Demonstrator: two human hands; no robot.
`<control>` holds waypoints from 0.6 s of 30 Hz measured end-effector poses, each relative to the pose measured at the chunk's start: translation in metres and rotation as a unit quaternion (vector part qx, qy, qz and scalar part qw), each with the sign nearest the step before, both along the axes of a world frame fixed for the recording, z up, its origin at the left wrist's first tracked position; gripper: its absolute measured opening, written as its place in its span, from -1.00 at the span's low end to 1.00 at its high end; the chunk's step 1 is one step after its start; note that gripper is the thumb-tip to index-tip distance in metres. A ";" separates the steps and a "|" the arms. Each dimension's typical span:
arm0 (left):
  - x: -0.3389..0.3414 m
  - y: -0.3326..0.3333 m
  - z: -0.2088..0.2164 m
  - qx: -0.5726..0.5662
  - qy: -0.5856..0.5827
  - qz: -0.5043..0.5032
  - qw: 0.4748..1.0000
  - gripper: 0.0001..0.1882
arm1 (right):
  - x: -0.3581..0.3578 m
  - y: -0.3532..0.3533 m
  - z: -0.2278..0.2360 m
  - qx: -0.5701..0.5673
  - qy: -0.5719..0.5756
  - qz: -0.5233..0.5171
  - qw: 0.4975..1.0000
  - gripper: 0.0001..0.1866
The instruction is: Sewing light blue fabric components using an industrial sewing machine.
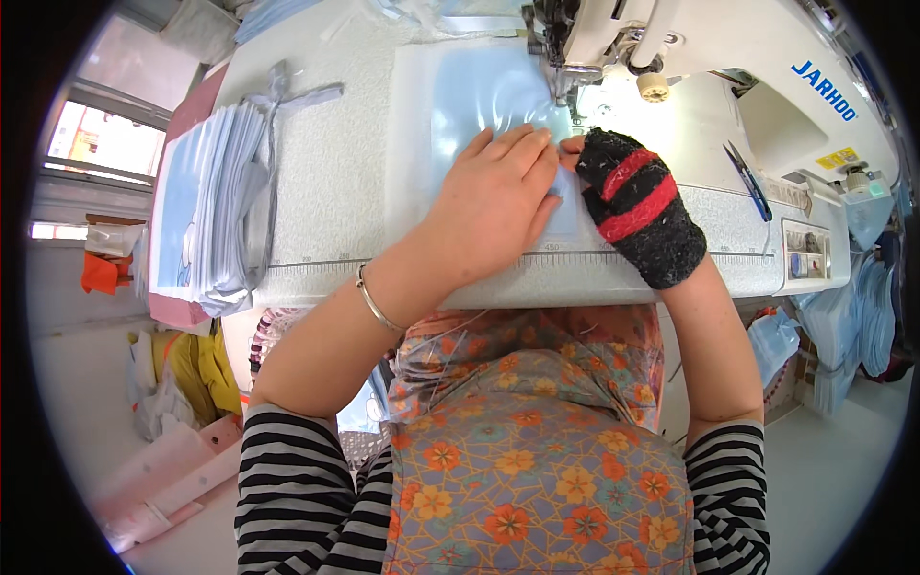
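Observation:
A light blue piece with a glossy, see-through layer [484, 81] lies flat on the sewing machine table, its right edge beside the presser foot [565, 91]. My left hand [503, 196] rests on it, bare, palm down with fingers stretched toward the needle. Just in front of the presser foot, my right hand [637, 196], in a black fingerless glove with red stripes, has its fingertips closed at the piece's right edge. The glove hides most of those fingers. The white sewing machine [767, 96] stands over the right side, its lamp lighting the needle area.
A thick stack of light blue and white pieces [216, 206], tied with a grey strip, sits at the table's left. Thread snips [747, 182] lie on the right, near a small compartment tray [807, 254]. A printed ruler line [335, 261] runs along the front edge.

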State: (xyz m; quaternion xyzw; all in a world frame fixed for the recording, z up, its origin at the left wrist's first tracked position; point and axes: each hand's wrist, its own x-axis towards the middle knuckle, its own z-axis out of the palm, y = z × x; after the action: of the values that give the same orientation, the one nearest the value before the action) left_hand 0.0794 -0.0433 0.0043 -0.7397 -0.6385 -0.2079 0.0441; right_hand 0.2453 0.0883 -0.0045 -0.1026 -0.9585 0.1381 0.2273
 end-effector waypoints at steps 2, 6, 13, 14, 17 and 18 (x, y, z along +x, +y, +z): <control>-0.002 0.004 -0.002 0.016 0.001 -0.004 1.000 -0.51 | -0.001 -0.001 0.001 -0.006 -0.009 -0.005 1.000 -0.63; -0.009 0.016 -0.005 0.098 -0.008 -0.021 0.995 -0.77 | 0.000 0.001 -0.002 0.014 -0.011 -0.011 1.000 -0.61; -0.030 0.036 -0.004 0.116 -0.016 -0.033 0.993 -0.75 | -0.008 0.005 -0.003 0.013 -0.016 -0.012 1.000 -0.55; -0.033 0.040 -0.006 0.116 -0.017 -0.031 0.993 -0.75 | -0.009 0.005 -0.004 0.013 -0.017 -0.010 1.000 -0.55; -0.043 0.051 -0.011 0.129 -0.001 -0.011 0.992 -0.74 | -0.013 0.006 -0.006 0.045 -0.016 -0.012 0.999 -0.50; -0.045 0.053 -0.012 0.130 0.001 -0.016 0.991 -0.75 | -0.013 0.006 -0.007 0.038 -0.014 -0.011 0.999 -0.48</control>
State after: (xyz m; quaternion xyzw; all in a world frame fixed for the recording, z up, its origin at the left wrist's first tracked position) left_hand 0.0344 0.0092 -0.0072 -0.7378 -0.5944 -0.2893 0.1369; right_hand 0.2318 0.0942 -0.0111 -0.1064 -0.9649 0.0976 0.2191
